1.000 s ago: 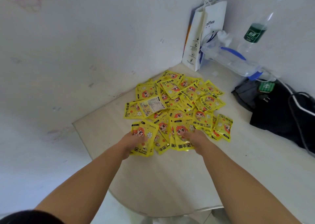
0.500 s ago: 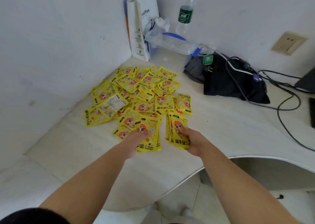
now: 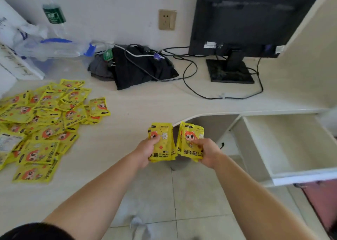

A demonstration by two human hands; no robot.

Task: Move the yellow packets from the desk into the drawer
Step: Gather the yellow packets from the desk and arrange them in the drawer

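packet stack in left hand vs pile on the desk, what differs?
The stack is gripped by the left hand near the desk edge; the pile lies flat on the desk. The stack is squared up; the pile is spread loose, packets at mixed angles. The stack holds few; the pile holds many more. Both are yellow hand-warmer packets with an orange-haired cartoon.

A white wall [image 3: 109, 11] fills the upper left, with a beige socket [image 3: 167, 19] at top centre; pale floor tiles [image 3: 197, 194] with grey grout span the bottom.
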